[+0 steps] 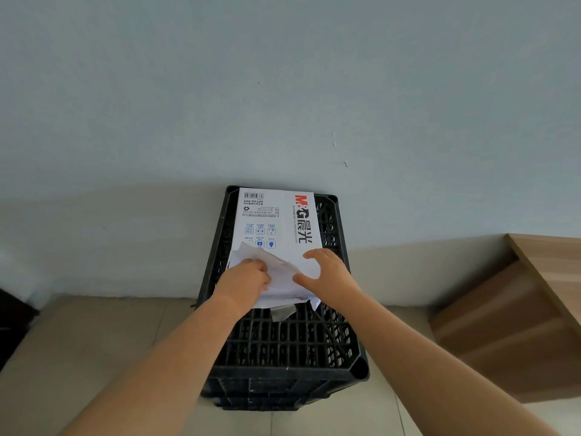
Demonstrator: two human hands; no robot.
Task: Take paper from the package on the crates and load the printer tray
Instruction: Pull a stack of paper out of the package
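Floor [94,357]: pale tiles, bearing stacked black crates [283,350] against the wall.
Crate top: white paper package [276,221] lay flat, near end torn open.

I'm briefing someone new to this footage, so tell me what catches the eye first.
A white paper package with a red and black logo lies on stacked black crates against the pale wall. Both hands work at its torn near end: the left hand presses into the crumpled wrapper, the right hand spreads over it. A wooden cabinet stands at right.
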